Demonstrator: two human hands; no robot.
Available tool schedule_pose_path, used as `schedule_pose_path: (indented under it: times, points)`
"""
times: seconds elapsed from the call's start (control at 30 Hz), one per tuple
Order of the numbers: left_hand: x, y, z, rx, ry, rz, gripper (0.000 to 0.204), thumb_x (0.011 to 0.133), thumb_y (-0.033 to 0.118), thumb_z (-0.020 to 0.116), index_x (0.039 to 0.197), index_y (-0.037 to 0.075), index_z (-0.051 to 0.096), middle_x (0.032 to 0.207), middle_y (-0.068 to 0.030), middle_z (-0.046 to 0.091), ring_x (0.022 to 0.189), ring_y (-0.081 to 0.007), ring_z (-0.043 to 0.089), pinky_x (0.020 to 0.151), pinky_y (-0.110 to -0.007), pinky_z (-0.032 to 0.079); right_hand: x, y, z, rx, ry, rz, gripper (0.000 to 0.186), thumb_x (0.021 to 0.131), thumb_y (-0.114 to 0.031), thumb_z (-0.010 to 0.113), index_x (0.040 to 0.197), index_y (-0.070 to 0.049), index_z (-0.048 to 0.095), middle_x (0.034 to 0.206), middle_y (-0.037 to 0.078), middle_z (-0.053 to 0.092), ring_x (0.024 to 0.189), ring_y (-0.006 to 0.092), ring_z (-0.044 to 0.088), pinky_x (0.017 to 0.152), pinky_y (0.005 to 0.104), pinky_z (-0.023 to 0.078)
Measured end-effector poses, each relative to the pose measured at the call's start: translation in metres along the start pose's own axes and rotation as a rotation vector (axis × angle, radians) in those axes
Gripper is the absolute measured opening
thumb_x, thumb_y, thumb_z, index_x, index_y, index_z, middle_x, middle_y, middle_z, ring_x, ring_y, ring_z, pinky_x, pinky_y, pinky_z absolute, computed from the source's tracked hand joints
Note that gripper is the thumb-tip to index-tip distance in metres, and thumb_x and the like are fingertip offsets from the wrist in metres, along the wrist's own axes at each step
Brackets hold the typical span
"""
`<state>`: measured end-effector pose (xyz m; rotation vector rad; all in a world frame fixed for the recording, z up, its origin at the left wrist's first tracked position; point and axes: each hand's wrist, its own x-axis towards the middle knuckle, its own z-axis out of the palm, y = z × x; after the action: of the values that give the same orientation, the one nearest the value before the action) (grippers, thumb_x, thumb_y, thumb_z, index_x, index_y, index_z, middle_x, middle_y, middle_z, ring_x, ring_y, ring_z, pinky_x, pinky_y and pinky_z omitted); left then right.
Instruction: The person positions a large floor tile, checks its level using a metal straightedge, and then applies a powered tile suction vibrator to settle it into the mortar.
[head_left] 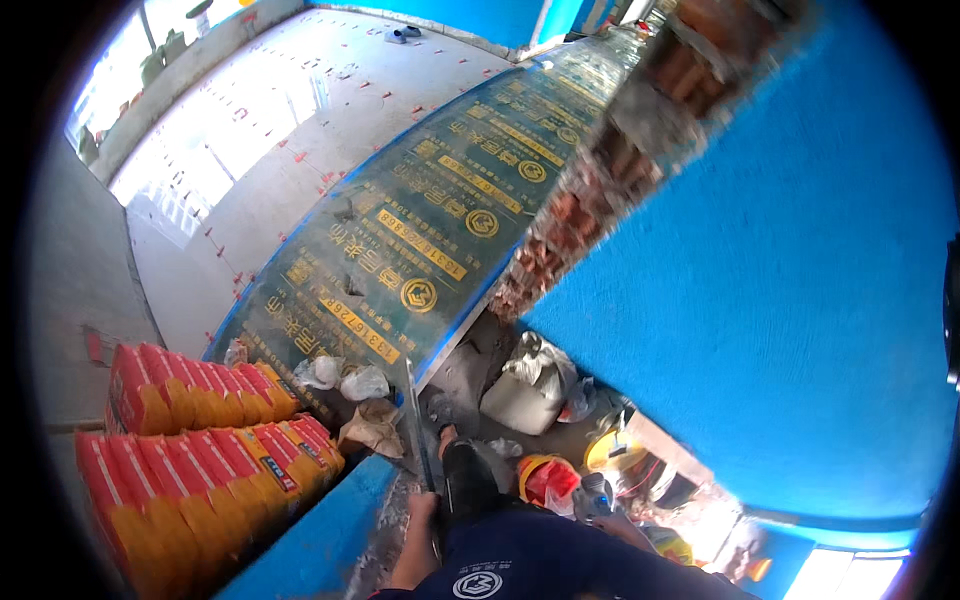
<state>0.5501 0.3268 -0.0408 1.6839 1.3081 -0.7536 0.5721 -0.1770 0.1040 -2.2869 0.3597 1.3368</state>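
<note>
My left hand is closed round the lower part of a long, thin metal bar that stands up in front of me at the lower middle. At the lower right, my right hand is wrapped round what looks like a clear plastic bottle; its fingers show only in part. Beside that hand sits a yellow bucket with something red inside. My dark-clothed leg and one foot show between the hands.
Red-and-yellow bags are stacked at the left. A printed green protective sheet covers a floor strip beside pale tiles with red spacers. Broken brick edge borders a blue wall. A whitish sack and plastic bags lie ahead.
</note>
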Motion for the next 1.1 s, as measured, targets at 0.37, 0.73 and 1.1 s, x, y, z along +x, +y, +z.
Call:
schedule_pose_path:
  times: [0.37,0.73,1.1]
  points:
    - [0.076,0.115,-0.179,0.084,-0.25,0.057,0.052,0.074,0.029,0.064,0.107,-0.01,0.066,0.11,-0.0282,0.067,0.108,-0.0359,0.065,0.089,-0.042,0.05,0.162,-0.362,-0.162,0.501,-0.19,0.41,0.032,0.074,-0.038,0.075,0.08,-0.009,0.067,0.063,0.008,0.058,0.056,0.0211,0.054,0.056,0.0403,0.042]
    - [0.112,0.317,-0.336,0.109,-0.133,0.099,0.046,0.075,0.027,0.064,0.103,-0.008,0.068,0.106,-0.0262,0.069,0.104,-0.0341,0.067,0.086,-0.042,0.051,0.373,-0.729,-0.244,-0.022,-0.412,0.05,0.03,0.078,-0.04,0.071,0.079,-0.01,0.067,0.063,0.007,0.057,0.054,0.0223,0.051,0.057,0.042,0.042]
    - [0.187,0.614,-0.472,0.089,0.042,0.15,0.04,0.075,0.026,0.065,0.099,-0.006,0.069,0.102,-0.0243,0.07,0.1,-0.0324,0.069,0.082,-0.042,0.052,0.475,-0.95,-0.418,0.05,-0.367,0.067,0.034,0.078,-0.039,0.077,0.097,-0.011,0.074,0.093,0.009,0.068,0.084,0.0199,0.062,0.072,0.0417,0.052]
